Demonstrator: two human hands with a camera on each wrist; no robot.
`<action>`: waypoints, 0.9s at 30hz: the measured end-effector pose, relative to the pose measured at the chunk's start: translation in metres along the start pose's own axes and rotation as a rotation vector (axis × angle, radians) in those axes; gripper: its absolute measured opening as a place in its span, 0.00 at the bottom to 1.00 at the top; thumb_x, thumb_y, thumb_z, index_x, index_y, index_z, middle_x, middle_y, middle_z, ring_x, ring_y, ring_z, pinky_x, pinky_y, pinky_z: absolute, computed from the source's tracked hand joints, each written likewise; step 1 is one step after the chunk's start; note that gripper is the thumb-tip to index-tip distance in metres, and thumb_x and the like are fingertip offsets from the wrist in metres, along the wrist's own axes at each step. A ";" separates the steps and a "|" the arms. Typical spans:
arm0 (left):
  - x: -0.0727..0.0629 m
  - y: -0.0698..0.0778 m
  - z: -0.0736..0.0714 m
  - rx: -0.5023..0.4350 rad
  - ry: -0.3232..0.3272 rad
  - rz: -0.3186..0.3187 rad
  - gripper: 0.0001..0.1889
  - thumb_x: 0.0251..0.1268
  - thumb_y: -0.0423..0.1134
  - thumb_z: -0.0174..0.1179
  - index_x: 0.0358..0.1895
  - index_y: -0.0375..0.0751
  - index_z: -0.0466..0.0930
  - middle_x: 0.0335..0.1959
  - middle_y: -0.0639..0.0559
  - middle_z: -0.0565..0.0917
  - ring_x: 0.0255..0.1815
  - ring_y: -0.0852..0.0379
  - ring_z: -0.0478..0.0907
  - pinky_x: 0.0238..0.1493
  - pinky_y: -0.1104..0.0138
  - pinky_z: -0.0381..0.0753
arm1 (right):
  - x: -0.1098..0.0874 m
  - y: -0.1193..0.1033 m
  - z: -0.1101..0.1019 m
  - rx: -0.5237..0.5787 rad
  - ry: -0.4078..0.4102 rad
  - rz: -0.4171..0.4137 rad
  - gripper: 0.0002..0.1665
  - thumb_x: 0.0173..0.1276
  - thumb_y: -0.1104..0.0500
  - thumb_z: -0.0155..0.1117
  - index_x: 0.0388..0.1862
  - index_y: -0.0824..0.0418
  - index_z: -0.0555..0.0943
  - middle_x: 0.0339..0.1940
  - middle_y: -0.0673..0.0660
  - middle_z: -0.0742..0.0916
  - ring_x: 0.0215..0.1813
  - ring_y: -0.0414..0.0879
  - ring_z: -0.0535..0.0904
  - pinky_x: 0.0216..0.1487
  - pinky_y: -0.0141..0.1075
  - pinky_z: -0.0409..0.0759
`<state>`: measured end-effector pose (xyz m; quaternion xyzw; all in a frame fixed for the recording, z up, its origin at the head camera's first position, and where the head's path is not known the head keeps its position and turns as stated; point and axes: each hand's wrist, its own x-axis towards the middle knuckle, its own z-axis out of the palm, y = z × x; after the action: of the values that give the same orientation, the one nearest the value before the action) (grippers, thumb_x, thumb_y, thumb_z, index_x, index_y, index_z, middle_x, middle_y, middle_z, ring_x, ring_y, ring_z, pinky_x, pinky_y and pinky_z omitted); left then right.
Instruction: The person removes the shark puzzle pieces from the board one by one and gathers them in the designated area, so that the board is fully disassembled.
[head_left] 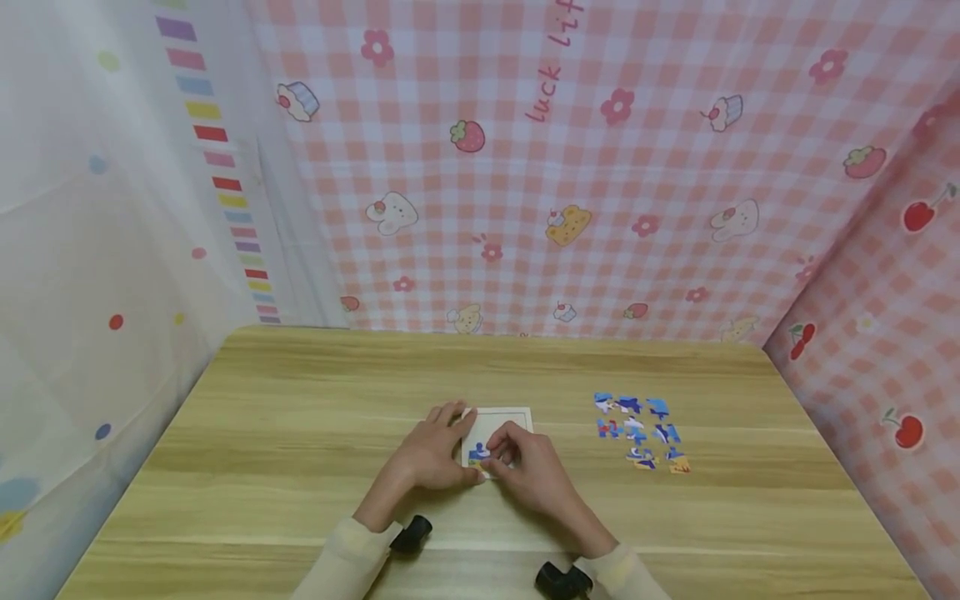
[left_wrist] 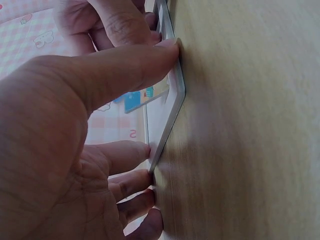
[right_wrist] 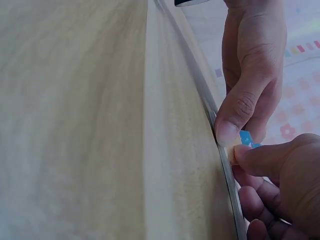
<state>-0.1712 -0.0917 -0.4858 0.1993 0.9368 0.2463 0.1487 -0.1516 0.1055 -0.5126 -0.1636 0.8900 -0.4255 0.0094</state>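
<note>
A small white puzzle board (head_left: 495,417) with a thin dark outline lies on the table. My left hand (head_left: 431,450) steadies its left side, fingers spread near the far corner and thumb (left_wrist: 150,62) pressing by the near edge. With thumb and forefinger, my right hand (head_left: 528,467) pinches a blue and yellow puzzle piece (left_wrist: 145,97) over the board's near left corner. That piece looks tilted in the left wrist view. In the right wrist view the right thumb (right_wrist: 265,157) covers part of it. Whether other pieces lie beneath the hands I cannot tell.
Several loose puzzle pieces (head_left: 633,429), blue, white, red and yellow, lie in rough rows right of the board. A pink checked curtain (head_left: 525,208) hangs behind the wooden table (head_left: 300,400). Black wrist devices (head_left: 411,535) sit at both cuffs.
</note>
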 end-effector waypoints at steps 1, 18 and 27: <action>0.000 0.000 0.000 -0.002 -0.001 0.000 0.51 0.58 0.55 0.72 0.81 0.39 0.58 0.84 0.41 0.55 0.82 0.42 0.53 0.80 0.45 0.61 | 0.000 0.000 0.000 0.025 -0.007 0.001 0.09 0.64 0.62 0.75 0.38 0.55 0.81 0.32 0.46 0.87 0.32 0.35 0.79 0.35 0.26 0.79; -0.001 0.001 0.001 0.007 0.008 0.020 0.49 0.60 0.55 0.71 0.80 0.38 0.58 0.83 0.41 0.56 0.82 0.41 0.54 0.78 0.44 0.63 | -0.016 0.009 -0.031 0.066 0.006 0.090 0.07 0.67 0.60 0.73 0.37 0.49 0.84 0.29 0.45 0.85 0.30 0.38 0.77 0.33 0.27 0.76; 0.001 -0.003 0.003 0.003 -0.001 0.006 0.50 0.60 0.55 0.71 0.81 0.40 0.57 0.83 0.41 0.55 0.83 0.42 0.52 0.78 0.45 0.62 | -0.028 0.023 -0.056 0.023 0.018 0.111 0.09 0.66 0.60 0.74 0.37 0.46 0.83 0.28 0.44 0.84 0.30 0.39 0.77 0.31 0.28 0.77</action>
<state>-0.1716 -0.0921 -0.4902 0.2026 0.9364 0.2452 0.1481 -0.1402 0.1699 -0.4978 -0.1103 0.8927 -0.4360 0.0269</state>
